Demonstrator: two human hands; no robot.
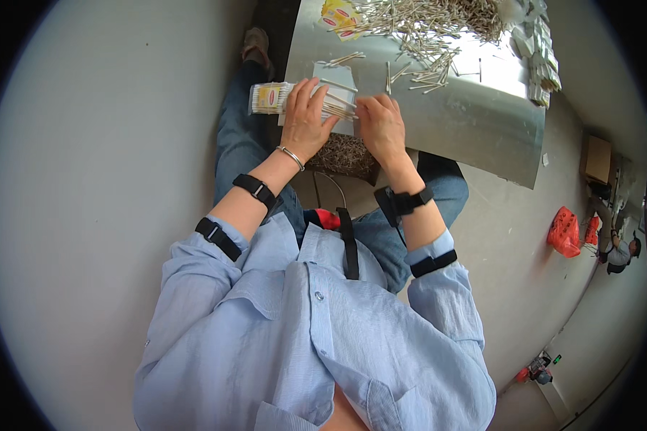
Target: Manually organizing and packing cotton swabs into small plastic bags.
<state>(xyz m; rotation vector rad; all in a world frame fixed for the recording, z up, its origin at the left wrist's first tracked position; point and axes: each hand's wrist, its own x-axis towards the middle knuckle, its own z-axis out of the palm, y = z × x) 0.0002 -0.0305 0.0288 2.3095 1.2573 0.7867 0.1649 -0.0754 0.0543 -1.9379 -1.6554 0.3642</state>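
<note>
My left hand is closed around a small bunch of cotton swabs above a pale flat sheet near the table's front edge. To the left of its fingers, a clear pack of cotton swabs with a yellow label sticks out past the table's left edge. Whether that hand also grips the pack is hidden. My right hand has its fingers curled together by the right-hand tips of the bunch. What they pinch, if anything, cannot be made out. A few loose swabs lie just beyond the sheet.
A large heap of cotton swabs covers the far part of the metal table. Yellow labels lie at its far left, clear packs along the right edge. Below the front edge stands a box of brown bits. A red bag is on the floor.
</note>
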